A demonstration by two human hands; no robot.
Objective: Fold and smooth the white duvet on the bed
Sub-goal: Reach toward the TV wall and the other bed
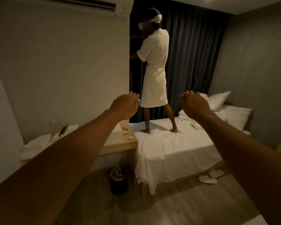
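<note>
— Above the floor, what of the arms?
— Both outstretched; left hand (126, 106) and right hand (195, 106) curled into fists, holding nothing.
— The white duvet (172, 148)?
— Rumpled across the bed (199, 174), untouched.

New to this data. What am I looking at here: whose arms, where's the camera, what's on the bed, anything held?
There is no robot. One wide-angle camera sits on a person's head and looks forward and down, so the two bare arms belong to the wearer. The left hand and right hand are stretched out in the air with fingers curled; neither appears to hold anything. Ahead is a bed covered in white bedding. A second person in a white robe stands barefoot on it, facing dark curtains. White pillows lie at its far right end. Beside the bed are a wooden side table, a dark bin and white slippers on the floor.
</note>
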